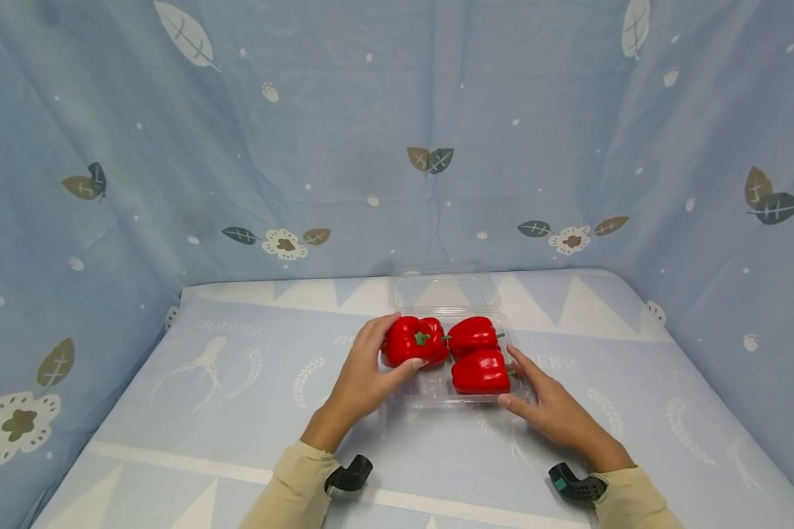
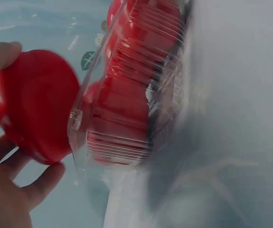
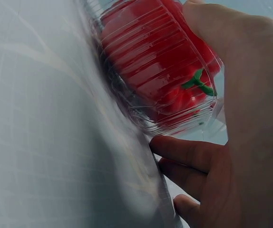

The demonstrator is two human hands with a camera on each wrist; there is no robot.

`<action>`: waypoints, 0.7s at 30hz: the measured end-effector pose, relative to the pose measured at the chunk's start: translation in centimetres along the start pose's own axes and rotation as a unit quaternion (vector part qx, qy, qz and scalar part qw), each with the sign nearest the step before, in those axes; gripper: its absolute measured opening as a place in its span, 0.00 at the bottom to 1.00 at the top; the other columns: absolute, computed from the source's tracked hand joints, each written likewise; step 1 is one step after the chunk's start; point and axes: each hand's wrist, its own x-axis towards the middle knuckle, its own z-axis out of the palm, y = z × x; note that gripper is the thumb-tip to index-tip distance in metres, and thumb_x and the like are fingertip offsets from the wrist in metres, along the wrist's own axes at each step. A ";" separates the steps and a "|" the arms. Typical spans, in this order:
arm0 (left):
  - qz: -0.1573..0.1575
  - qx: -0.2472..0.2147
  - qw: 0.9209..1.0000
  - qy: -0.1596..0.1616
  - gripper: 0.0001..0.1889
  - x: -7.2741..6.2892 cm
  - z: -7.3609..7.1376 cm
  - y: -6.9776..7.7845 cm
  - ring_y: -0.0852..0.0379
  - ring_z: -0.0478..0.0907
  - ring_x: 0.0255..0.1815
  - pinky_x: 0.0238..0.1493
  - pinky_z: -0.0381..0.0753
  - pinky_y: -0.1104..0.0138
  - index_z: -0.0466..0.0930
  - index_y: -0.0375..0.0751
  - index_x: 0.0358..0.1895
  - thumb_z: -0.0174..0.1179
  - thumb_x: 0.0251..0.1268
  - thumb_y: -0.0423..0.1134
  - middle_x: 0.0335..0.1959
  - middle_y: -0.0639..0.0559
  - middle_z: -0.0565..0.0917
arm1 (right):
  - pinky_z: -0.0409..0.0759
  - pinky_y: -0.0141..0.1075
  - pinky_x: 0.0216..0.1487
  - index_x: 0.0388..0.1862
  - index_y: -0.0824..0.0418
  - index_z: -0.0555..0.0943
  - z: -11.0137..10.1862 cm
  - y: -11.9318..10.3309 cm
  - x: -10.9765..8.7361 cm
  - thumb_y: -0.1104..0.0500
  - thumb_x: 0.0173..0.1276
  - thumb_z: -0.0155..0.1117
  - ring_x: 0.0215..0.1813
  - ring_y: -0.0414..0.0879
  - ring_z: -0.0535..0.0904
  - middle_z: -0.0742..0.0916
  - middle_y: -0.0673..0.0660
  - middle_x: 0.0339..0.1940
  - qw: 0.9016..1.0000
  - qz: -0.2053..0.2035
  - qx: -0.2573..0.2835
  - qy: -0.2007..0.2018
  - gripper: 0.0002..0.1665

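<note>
In the head view, a clear plastic clamshell container (image 1: 430,399) lies with its lid (image 1: 445,291) folded back. Two red bell peppers lie on its right side, one behind (image 1: 473,334) and one in front (image 1: 480,373); another (image 1: 434,330) shows farther left. My left hand (image 1: 368,365) grips a red bell pepper (image 2: 39,107) at the container's left edge, its green stem end facing up toward the head camera. Thumb and fingers of my right hand (image 1: 551,408) hold the container's front right corner. Through the ribbed wall, a green stem (image 3: 198,82) shows.
Pale patterned cloth (image 1: 238,411) covers the table. A blue curtain (image 1: 344,110) with leaf and flower prints rises at the back and both sides. Black bands (image 1: 349,474) sit on both wrists over beige sleeves.
</note>
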 end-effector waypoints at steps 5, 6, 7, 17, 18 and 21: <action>0.009 0.019 0.999 -0.046 0.39 0.0 0.1 0.3 0.48 0.70 0.70 0.66 0.77 0.51 0.69 0.41 0.74 0.72 0.62 0.49 0.69 0.47 0.74 | 0.64 0.75 0.64 0.85 0.46 0.53 0.0 0.0 0.0 0.37 0.68 0.67 0.74 0.67 0.69 0.75 0.67 0.73 1.000 -0.002 0.000 0.002 0.54; 0.012 0.024 0.998 -0.053 0.39 0.1 0.2 0.4 0.49 0.70 0.70 0.66 0.77 0.52 0.69 0.40 0.74 0.73 0.61 0.49 0.69 0.47 0.74 | 0.64 0.75 0.65 0.85 0.46 0.53 0.1 -0.1 0.0 0.37 0.68 0.67 0.74 0.67 0.69 0.75 0.67 0.73 1.000 -0.001 0.000 0.002 0.54; 0.014 0.029 0.998 -0.057 0.39 0.1 0.2 0.4 0.49 0.70 0.70 0.65 0.78 0.52 0.69 0.40 0.74 0.73 0.61 0.49 0.69 0.47 0.75 | 0.64 0.75 0.64 0.85 0.47 0.52 0.0 -0.1 0.0 0.37 0.68 0.66 0.74 0.68 0.68 0.75 0.68 0.73 1.000 -0.002 -0.001 0.001 0.54; 0.024 0.074 0.994 -0.078 0.39 0.0 0.5 1.1 0.50 0.73 0.67 0.60 0.82 0.56 0.71 0.45 0.73 0.74 0.60 0.53 0.67 0.49 0.76 | 0.64 0.75 0.65 0.85 0.49 0.53 0.0 -0.2 0.0 0.38 0.68 0.67 0.74 0.68 0.68 0.75 0.67 0.73 1.000 -0.005 0.003 0.003 0.54; 0.025 0.081 0.993 -0.082 0.40 -0.1 0.5 1.2 0.50 0.73 0.66 0.60 0.82 0.56 0.72 0.45 0.73 0.74 0.60 0.54 0.67 0.49 0.76 | 0.64 0.75 0.65 0.85 0.49 0.53 0.0 -0.2 0.0 0.38 0.68 0.67 0.74 0.68 0.68 0.75 0.67 0.73 1.000 -0.005 0.003 0.003 0.54; 0.034 0.108 0.990 -0.087 0.41 -0.3 0.6 1.4 0.50 0.74 0.66 0.59 0.82 0.56 0.72 0.45 0.74 0.74 0.59 0.56 0.67 0.49 0.77 | 0.64 0.75 0.65 0.85 0.48 0.53 0.0 -0.2 0.0 0.37 0.68 0.67 0.74 0.67 0.68 0.75 0.67 0.73 1.000 -0.002 0.006 0.002 0.54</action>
